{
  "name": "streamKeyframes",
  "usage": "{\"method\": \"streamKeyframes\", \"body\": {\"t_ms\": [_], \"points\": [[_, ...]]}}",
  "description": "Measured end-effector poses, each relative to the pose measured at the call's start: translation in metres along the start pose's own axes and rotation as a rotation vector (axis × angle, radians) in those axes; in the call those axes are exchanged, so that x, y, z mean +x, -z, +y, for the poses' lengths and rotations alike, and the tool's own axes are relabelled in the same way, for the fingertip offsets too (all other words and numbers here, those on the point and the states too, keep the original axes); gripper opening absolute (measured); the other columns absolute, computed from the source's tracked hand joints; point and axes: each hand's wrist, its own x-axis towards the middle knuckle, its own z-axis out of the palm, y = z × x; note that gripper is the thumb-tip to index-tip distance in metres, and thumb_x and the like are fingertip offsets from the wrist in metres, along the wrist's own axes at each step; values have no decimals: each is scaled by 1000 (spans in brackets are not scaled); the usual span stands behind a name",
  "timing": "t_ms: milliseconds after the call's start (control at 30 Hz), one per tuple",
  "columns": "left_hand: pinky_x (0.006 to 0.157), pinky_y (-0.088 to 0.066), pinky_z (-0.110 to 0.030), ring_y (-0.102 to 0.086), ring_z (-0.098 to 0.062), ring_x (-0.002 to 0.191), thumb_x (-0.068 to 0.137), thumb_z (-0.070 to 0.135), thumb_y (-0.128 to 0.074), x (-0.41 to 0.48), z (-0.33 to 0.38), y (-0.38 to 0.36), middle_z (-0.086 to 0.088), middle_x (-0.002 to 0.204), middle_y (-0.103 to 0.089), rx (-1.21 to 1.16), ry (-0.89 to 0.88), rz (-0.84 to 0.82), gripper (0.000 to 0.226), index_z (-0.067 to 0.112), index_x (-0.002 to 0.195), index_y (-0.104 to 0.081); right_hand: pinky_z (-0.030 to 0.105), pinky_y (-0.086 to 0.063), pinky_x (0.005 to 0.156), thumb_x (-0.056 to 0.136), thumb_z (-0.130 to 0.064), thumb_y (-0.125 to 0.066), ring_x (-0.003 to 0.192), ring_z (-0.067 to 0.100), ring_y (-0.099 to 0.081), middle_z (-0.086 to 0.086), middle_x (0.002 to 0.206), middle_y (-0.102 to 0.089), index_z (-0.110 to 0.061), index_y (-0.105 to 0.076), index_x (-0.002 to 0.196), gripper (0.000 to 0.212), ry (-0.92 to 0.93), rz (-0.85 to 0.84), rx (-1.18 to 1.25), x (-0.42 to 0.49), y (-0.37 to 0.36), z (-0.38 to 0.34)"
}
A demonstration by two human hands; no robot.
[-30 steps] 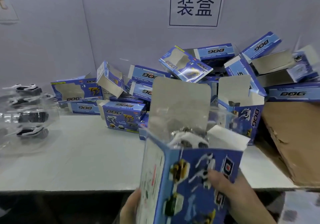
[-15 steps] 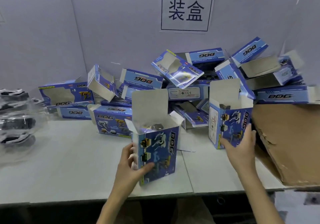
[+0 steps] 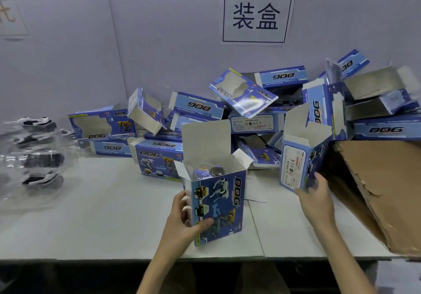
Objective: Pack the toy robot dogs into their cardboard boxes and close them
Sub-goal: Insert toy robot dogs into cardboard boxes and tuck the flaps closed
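Note:
A blue DOG box stands upright on the white table, top flaps open, with a toy robot dog showing inside. My left hand grips its lower left side, thumb across the front. A second open blue box stands upright to the right. My right hand holds its lower front corner, fingers curled round the edge. Several toy dogs in clear plastic trays lie at the far left.
A pile of blue DOG boxes, several of them open, leans against the grey back wall. A large brown cardboard carton sits at the right table edge. A printed sign hangs on the wall.
The box I held up near the camera now stands on the table, gripped by my left hand alone. My right hand left it and took hold of the second box on the right.

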Motion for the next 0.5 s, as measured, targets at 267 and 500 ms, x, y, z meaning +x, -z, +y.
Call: {"method": "streamKeyframes", "body": {"t_ms": [267,500], "points": [[80,-59,-32,-64,-16,115,54,53,-92,-1,-1,-1,18,119,-64,5,14,-37,90,43,128,-41,22,-51,69,91,-15,-52,75,8,-64,-13,78,-68,-21,-70,89,19,670,-251,230,-66,0,-155],[86,-59,-34,-64,-17,114,49,58,-92,0,-1,0,17,118,-62,13,8,-53,86,53,121,-45,34,-37,59,101,-33,-48,55,17,-43,1,59,-49,-13,-50,62,44,840,-820,-483,-59,-78,-207]]}}
